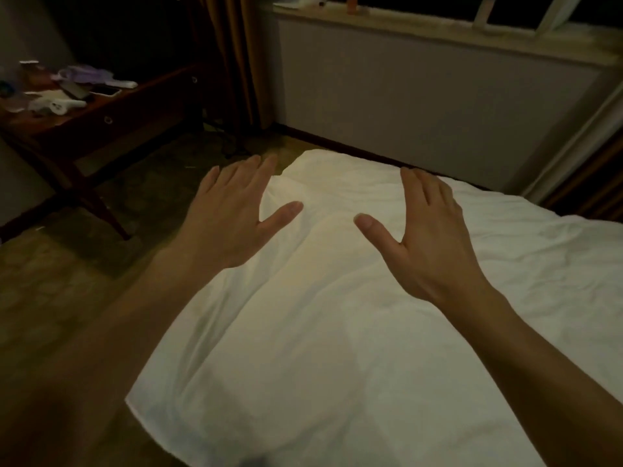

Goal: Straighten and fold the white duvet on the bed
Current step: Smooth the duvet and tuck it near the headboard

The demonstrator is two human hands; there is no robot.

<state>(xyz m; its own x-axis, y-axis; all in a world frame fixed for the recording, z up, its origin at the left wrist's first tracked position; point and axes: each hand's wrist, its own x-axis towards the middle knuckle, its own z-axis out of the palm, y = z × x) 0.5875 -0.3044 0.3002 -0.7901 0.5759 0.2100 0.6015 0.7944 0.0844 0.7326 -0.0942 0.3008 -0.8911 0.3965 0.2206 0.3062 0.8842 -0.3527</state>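
Observation:
The white duvet lies spread over the bed, wrinkled, with its far left corner near the floor edge and its near left corner low in the view. My left hand is stretched out flat with fingers straight over the duvet's left edge. Over the far middle of the duvet, my right hand is also flat with its thumb spread. Neither hand holds anything. Whether the palms touch the fabric cannot be told.
A dark wooden desk with several small items stands at the far left. Brown patterned floor runs along the bed's left side. A grey wall under a window sill and a curtain are beyond the bed.

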